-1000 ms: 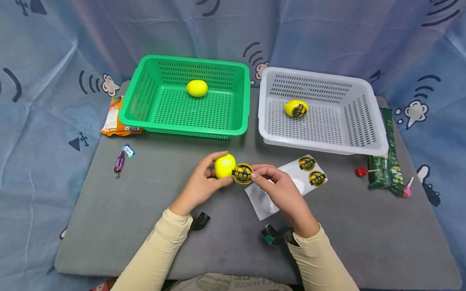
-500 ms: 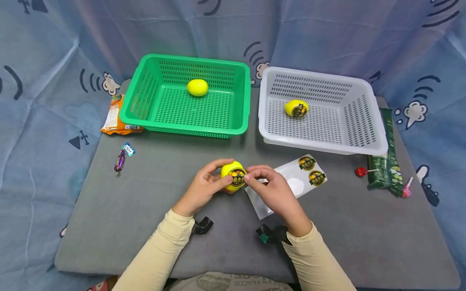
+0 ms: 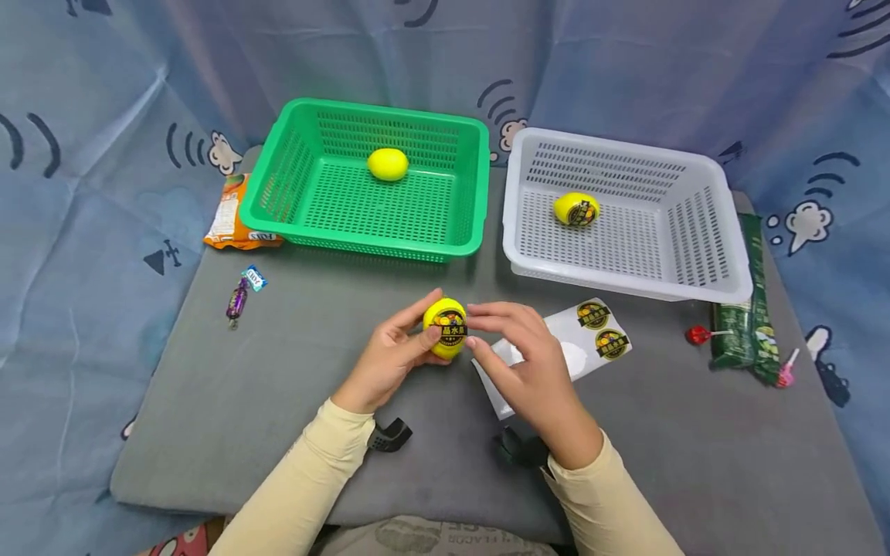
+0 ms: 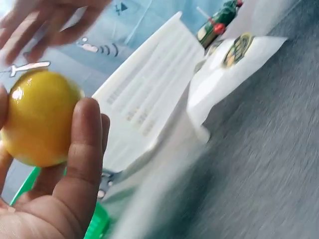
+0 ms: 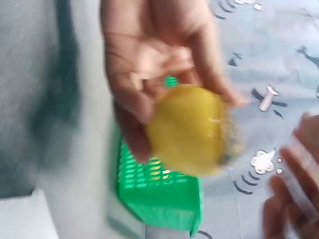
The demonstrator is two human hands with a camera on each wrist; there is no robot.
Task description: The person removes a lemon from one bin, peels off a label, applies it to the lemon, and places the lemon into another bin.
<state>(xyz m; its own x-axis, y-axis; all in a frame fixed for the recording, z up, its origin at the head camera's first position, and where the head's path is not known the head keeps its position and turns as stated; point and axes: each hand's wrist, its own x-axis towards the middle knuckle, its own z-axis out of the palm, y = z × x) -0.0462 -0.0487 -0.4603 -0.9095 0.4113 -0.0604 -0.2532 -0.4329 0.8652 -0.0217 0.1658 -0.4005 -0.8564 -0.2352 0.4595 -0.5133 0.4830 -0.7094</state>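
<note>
Fingers and thumb of my left hand hold a yellow lemon above the middle of the table. A round black-and-gold sticker lies on the lemon, facing up in the head view. My right hand is just to its right, fingers extended and nothing in them, fingertips right by the sticker's edge. In the left wrist view the lemon shows its bare side. From the right wrist, the sticker is blurred at the lemon's edge. A white sticker sheet lies partly under my right hand.
A green basket with a plain lemon stands at back left. Back right, a white basket holds a stickered lemon. Wrapped candies lie left; a red lollipop and green packets lie right.
The sticker, earlier pinched by my right hand beside the lemon, now lies on the lemon's surface. The lemon has moved slightly right, and my right fingers have let go and straightened.
</note>
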